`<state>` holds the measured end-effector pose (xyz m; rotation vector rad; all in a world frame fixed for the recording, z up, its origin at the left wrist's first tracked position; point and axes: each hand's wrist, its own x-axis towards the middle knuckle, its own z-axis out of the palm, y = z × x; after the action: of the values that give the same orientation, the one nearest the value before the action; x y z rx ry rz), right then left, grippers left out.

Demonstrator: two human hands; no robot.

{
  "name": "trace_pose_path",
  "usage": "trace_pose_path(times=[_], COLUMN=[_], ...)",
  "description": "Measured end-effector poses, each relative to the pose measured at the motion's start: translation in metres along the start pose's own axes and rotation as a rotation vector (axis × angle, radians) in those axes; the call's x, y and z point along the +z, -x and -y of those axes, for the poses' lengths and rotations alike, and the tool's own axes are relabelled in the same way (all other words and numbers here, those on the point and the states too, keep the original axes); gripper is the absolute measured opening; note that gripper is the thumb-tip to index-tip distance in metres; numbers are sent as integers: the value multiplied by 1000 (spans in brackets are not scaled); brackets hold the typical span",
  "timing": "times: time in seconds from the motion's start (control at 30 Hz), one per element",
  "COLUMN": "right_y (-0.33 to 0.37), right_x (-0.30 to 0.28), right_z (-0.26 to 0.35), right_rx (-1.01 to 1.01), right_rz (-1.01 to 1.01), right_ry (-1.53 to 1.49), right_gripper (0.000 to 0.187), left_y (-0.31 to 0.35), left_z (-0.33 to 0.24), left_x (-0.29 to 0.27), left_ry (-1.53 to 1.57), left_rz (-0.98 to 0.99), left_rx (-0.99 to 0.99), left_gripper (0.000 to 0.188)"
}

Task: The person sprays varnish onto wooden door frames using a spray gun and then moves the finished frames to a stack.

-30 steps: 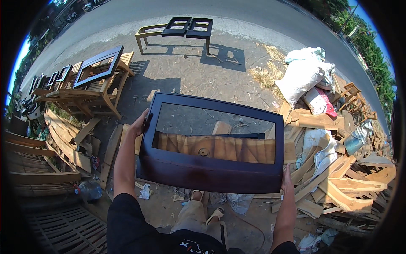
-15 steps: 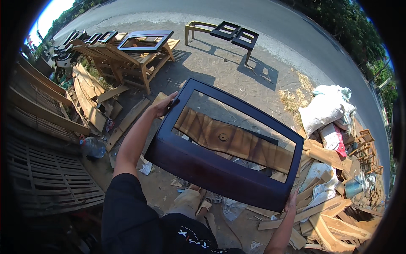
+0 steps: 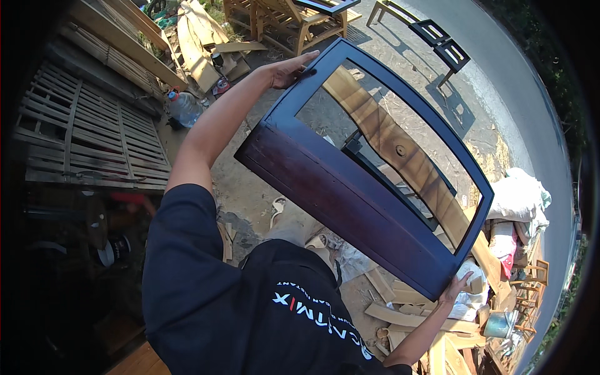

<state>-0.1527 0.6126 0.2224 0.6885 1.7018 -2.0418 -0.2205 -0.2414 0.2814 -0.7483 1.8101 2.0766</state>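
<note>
A large dark, glossy wooden frame (image 3: 331,194) with a long window-like opening and one wide solid side is held up tilted in front of me, its right end lower. My left hand (image 3: 292,70) grips its upper left end, fingers partly behind the edge. At the lower right corner, my right hand (image 3: 455,290) supports it with the palm against the edge and some fingers stretched outward. Through the opening shows a brown wooden plank (image 3: 375,122) with a dark knot, resting above another black frame (image 3: 394,181) that is partly hidden.
Slatted panels (image 3: 94,131) stand left, beside a plastic bottle (image 3: 184,109). A wooden bench (image 3: 306,31) and a stand with small black frames (image 3: 431,32) are at the far side. Sacks (image 3: 515,197), scrap wood (image 3: 400,317) and a bucket (image 3: 499,325) lie right.
My view has turned left and down, so the surroundings shift in the picture. The frame is tilted more steeply, showing more of its solid side. Both hands keep hold of it.
</note>
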Motion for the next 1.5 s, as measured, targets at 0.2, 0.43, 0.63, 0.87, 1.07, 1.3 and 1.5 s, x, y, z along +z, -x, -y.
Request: trace_pose_path(times=[0.2,0.43,0.63,0.87,1.07,1.3,1.5], right_y=[-13,-34,-54,-67,-99,-222,-294], right_x=[106,272,402,526,602,630,657], right_z=[17,40,46,73,90,93,125], right_rx=[-35,-140,-410,-457,-308,-118,-127], right_rz=[-67,-55,-151,-190,-259,-109,-160], right_ry=[50,108,246,118,134,97,24], right_gripper=[110,105,78,67,57,98,99], left_y=[18,-11,-21,-69,-152,-288,-430], left_z=[7,-38,-103,-164,-197,-258,-335], left_x=[-98,-243,-352,-424,-488,-501,-496], left_ry=[94,92,55,61,44,46,-26], left_rz=[-22,-8,10,-47,74,141,209], left_rx=[90,141,183,194,99,118,79], left_gripper=[88,99,107,99,105,107,116])
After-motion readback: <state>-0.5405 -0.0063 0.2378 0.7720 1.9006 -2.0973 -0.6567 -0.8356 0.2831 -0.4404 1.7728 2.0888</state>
